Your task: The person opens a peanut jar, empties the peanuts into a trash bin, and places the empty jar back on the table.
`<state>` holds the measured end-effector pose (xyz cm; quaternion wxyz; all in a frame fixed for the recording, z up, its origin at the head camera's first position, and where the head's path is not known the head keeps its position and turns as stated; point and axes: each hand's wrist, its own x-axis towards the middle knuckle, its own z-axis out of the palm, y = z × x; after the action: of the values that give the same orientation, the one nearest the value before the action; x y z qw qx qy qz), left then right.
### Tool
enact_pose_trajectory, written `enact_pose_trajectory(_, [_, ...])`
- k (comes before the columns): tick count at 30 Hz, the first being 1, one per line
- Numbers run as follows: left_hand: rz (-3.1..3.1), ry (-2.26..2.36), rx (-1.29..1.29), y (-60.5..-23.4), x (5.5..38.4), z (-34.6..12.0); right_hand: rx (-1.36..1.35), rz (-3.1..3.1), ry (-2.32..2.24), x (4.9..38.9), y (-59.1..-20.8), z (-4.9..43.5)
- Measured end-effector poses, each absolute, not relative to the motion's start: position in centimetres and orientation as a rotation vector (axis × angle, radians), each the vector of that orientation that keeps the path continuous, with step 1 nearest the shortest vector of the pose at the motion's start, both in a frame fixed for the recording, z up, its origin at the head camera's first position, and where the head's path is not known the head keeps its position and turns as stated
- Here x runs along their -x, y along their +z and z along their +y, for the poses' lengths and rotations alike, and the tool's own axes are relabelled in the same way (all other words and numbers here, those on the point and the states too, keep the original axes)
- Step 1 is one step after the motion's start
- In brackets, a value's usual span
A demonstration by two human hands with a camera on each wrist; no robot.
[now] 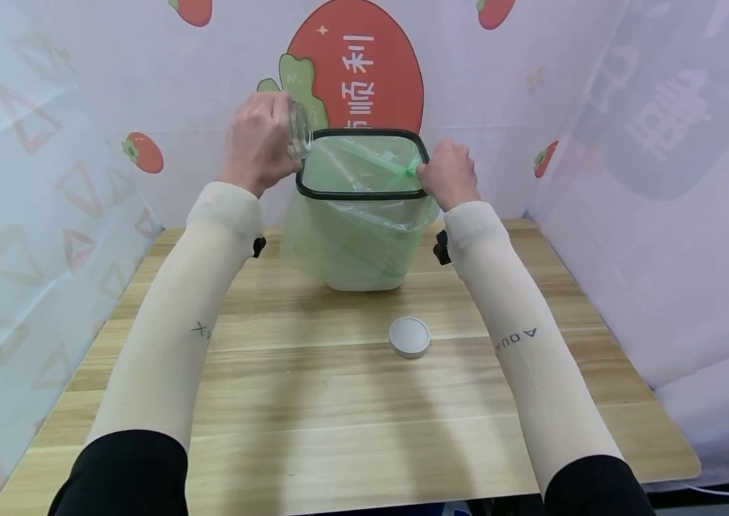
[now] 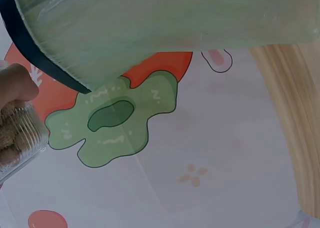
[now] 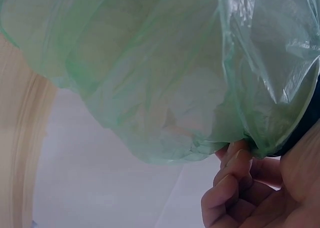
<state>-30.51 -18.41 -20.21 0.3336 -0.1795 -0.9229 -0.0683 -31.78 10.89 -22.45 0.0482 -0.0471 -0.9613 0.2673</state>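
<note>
My left hand grips a clear glass jar tipped over beside the left side of the bin's opening. In the left wrist view, brown lumpy contents show inside the jar. A trash bin stands upright at the back of the table, its black rim lined with a thin green plastic bag that drapes over the outside. At the rim's right side, my right hand pinches the bag. The right wrist view shows curled fingers at the gathered bag edge.
A round, pale grey lid lies on the wooden table in front of the bin. Behind the table hangs a white cloth backdrop with strawberry prints. More cloth walls flank both sides.
</note>
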Motion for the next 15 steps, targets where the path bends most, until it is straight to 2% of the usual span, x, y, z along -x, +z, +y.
enact_pose_trajectory(15, [-2.376,-0.107,0.506,-19.64,30.47,-17.73,0.147,-2.921,0.8,32.05,-22.53,10.81])
